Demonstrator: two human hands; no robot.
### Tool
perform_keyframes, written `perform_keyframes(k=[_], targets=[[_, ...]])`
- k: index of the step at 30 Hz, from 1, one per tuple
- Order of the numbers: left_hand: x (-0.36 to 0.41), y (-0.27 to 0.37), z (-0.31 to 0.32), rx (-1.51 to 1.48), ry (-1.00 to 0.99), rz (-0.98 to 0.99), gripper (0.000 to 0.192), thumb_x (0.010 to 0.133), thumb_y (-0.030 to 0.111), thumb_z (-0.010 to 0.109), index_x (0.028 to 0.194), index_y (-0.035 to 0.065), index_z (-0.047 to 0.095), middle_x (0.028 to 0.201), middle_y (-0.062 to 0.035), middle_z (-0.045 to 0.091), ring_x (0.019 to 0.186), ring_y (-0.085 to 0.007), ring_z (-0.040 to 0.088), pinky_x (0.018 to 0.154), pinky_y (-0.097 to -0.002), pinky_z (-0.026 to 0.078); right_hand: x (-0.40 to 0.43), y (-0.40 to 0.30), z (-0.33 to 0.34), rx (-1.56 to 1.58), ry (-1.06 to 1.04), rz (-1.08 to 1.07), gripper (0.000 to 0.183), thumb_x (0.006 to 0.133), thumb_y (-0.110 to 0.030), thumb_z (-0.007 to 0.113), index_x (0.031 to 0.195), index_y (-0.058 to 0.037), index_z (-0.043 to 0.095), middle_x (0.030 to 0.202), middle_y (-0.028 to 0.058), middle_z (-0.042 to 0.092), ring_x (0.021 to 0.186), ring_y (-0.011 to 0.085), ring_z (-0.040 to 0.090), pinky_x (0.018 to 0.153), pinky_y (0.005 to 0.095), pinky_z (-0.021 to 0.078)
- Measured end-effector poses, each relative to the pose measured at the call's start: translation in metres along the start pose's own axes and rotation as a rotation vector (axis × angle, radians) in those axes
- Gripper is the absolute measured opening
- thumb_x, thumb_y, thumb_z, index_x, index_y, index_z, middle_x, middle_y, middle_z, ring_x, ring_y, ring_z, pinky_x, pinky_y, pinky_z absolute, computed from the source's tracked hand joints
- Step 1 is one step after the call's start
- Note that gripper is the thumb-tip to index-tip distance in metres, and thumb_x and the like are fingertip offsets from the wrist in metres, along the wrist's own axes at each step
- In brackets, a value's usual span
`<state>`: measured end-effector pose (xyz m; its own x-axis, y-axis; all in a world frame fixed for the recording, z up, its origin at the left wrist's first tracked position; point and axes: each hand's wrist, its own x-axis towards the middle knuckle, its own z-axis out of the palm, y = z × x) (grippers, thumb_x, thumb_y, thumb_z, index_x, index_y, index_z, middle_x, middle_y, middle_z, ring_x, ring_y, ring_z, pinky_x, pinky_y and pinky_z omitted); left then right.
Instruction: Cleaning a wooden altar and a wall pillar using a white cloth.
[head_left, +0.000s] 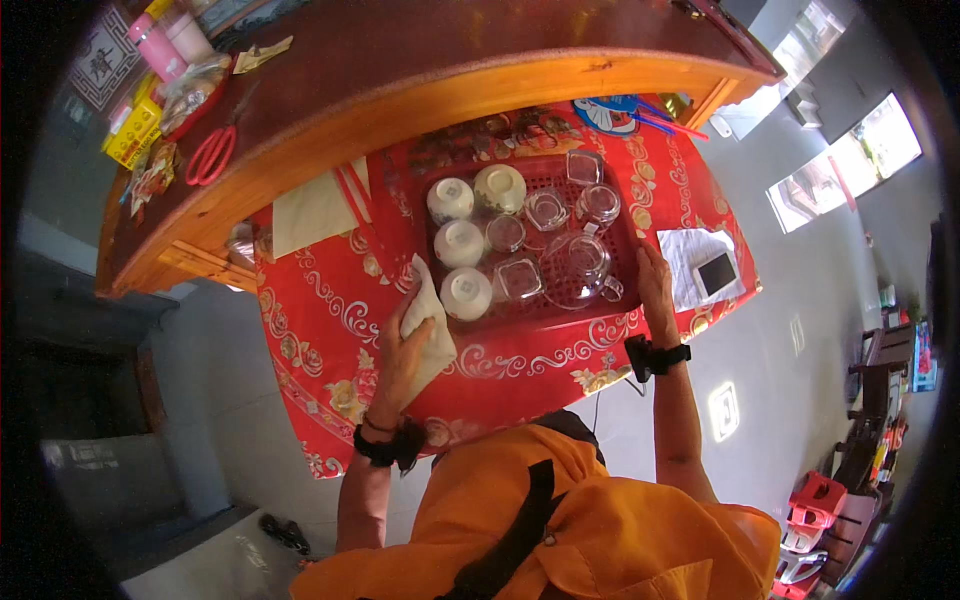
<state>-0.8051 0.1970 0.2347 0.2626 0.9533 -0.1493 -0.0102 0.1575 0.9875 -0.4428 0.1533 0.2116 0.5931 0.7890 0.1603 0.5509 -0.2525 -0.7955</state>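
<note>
A dark red plastic tray basket (555, 321) lies on a red floral tablecloth (495, 352) before me. Upturned white bowls (466, 293) line its left side, with a cream bowl (500, 188) at the back. Clear glass cups (546, 208) and a round glass pot (577, 266) with a handle fill the rest. My left hand (403, 346) holds a folded whitish cloth (431, 330) against the tray's front left corner. At the tray's right edge is my right hand (655, 281), its fingers closed on the rim, partly hidden.
A wooden counter (420, 86) overhangs the table's far side. On it lie red-handled scissors (212, 155), a pink bottle (156, 46) and a yellow box (133, 129). Right of the tray, a dark-faced square object (716, 275) rests on white paper (675, 259).
</note>
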Motion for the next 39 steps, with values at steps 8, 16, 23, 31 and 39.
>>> perform_keyframes(k=[8,16,23,31,39], targets=[[0.068,0.016,-0.019,0.584,-0.109,0.144,0.044,0.074,0.007,0.057,0.117,0.0011,0.047,0.107,-0.0186,0.055,0.099,-0.0262,0.054,0.083,-0.0324,0.041,0.009,0.004,-0.004,0.059,-0.092,0.010,0.034,0.085,-0.017,0.042,0.110,0.0048,0.051,0.097,0.0213,0.059,0.088,0.0270,0.058,0.075,0.0331,0.0423],[0.153,0.017,-0.034,0.881,-0.093,0.121,0.047,0.070,0.018,0.060,0.116,0.0094,0.049,0.101,-0.0187,0.057,0.093,-0.0320,0.055,0.078,-0.0360,0.043,0.009,0.007,-0.005,0.058,-0.122,0.006,0.033,0.086,-0.016,0.044,0.110,0.0050,0.051,0.097,0.0227,0.058,0.088,0.0262,0.058,0.076,0.0317,0.0425],[0.135,0.040,-0.011,0.478,-0.083,-0.005,0.059,0.073,0.014,0.059,0.126,0.0090,0.035,0.118,-0.0130,0.047,0.107,-0.0230,0.046,0.087,-0.0330,0.037,0.010,0.015,-0.003,0.141,-0.139,0.123,0.034,0.084,-0.018,0.043,0.110,0.0026,0.051,0.094,0.0250,0.057,0.089,0.0319,0.058,0.075,0.0353,0.0433],[0.114,0.035,0.007,0.075,-0.044,-0.050,0.059,0.070,0.000,0.057,0.124,0.0060,0.035,0.116,-0.0113,0.044,0.105,-0.0218,0.046,0.087,-0.0310,0.038,0.028,0.004,-0.002,0.175,-0.079,0.183,0.027,0.085,-0.020,0.046,0.093,0.0046,0.056,0.065,0.0141,0.054,0.063,0.0130,0.048,0.057,0.0304,0.0400],[0.118,0.019,0.053,-0.048,-0.078,0.046,0.058,0.069,0.001,0.057,0.122,0.0060,0.035,0.109,-0.0091,0.046,0.099,-0.0192,0.047,0.084,-0.0297,0.040,0.080,0.036,-0.027,0.087,-0.011,0.052,0.028,0.084,-0.019,0.050,0.097,0.0045,0.058,0.068,0.0123,0.059,0.066,0.0109,0.051,0.060,0.0288,0.0426]])
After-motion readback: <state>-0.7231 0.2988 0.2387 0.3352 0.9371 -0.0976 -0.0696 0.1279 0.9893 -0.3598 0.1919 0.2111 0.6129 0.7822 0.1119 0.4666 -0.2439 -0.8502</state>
